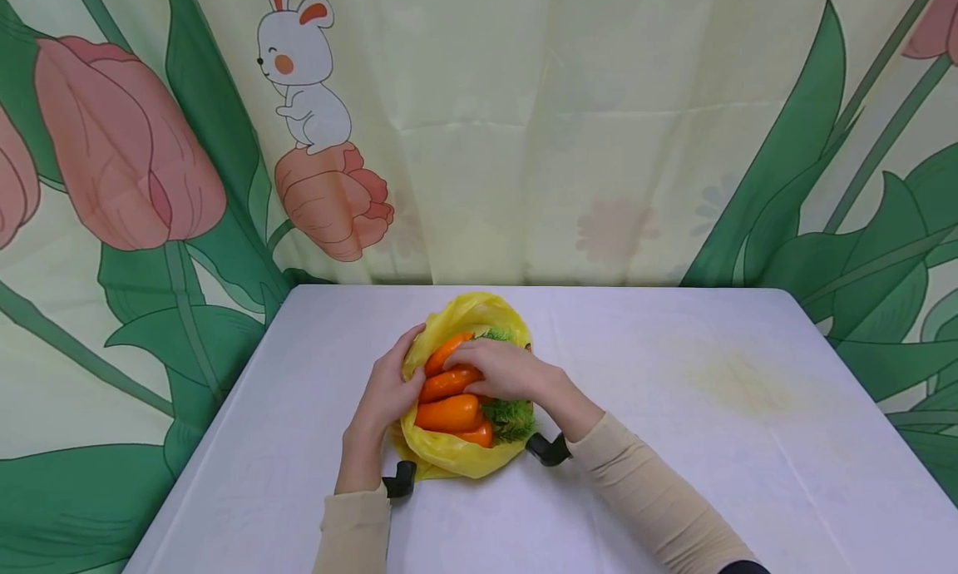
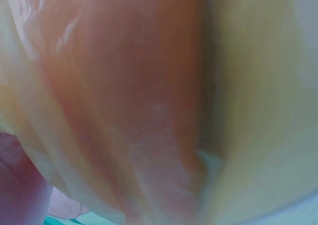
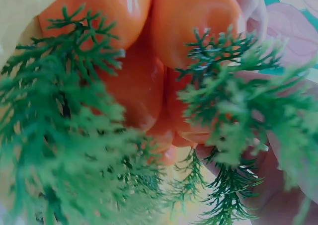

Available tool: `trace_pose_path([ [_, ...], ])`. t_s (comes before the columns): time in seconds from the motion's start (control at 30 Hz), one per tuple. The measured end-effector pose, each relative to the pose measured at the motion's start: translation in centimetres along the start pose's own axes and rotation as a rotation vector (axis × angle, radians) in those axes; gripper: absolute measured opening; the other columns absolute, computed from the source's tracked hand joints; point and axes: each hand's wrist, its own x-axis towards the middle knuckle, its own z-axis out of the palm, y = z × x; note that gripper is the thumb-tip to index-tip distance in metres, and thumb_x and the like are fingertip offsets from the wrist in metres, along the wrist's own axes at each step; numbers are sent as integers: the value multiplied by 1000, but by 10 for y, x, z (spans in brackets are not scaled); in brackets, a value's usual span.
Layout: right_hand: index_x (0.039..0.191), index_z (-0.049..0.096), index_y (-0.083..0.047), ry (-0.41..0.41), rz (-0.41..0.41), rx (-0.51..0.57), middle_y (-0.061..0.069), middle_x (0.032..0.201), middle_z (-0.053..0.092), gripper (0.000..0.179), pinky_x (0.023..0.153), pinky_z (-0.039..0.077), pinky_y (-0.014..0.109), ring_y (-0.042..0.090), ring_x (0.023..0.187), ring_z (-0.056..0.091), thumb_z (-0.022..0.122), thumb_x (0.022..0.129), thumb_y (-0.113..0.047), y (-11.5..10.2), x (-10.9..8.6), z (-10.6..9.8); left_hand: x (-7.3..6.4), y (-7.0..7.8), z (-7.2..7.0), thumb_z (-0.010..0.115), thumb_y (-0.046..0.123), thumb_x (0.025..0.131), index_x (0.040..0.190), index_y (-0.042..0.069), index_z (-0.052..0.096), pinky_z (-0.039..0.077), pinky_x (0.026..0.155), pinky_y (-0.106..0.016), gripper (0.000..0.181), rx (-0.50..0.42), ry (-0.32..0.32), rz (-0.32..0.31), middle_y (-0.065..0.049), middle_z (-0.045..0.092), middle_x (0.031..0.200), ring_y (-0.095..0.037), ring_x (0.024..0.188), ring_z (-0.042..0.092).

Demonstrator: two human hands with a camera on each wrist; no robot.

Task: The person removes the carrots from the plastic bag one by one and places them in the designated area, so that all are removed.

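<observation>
A yellow plastic bag (image 1: pixel 467 466) lies on the table, its mouth spread around several orange carrots (image 1: pixel 449 412) with feathery green tops (image 1: pixel 511 420). At the bag's left rim, my left hand (image 1: pixel 385 387) grips the plastic, thumb toward the carrots. Inside the mouth, my right hand (image 1: pixel 505 368) has its fingers and thumb around a carrot in the upper middle of the bunch. Close up in the left wrist view, carrots show orange through the bag film (image 2: pixel 124 96). In the right wrist view, green fronds (image 3: pixel 64 135) partly hide the carrots (image 3: pixel 194 26) and the fingers.
A white-covered table (image 1: pixel 674 474) extends on both sides of the bag. Behind it hangs a curtain (image 1: pixel 479 141) printed with tulips and a rabbit. A black wrist mount (image 1: pixel 549 449) sits below the right wrist, another mount (image 1: pixel 400 480) beside the left.
</observation>
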Motion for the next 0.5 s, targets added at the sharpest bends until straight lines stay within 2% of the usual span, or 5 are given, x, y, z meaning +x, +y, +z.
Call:
trace_pose_path([
  [0.5, 132, 65, -16, 33, 61, 26, -1, 128, 63, 42, 103, 46, 38, 20, 119, 56, 75, 91, -12, 6, -20, -18, 0, 0, -1, 58, 5, 93, 153, 19, 43, 38, 110, -50, 64, -9, 3, 39, -9, 52, 148, -30, 129, 52],
])
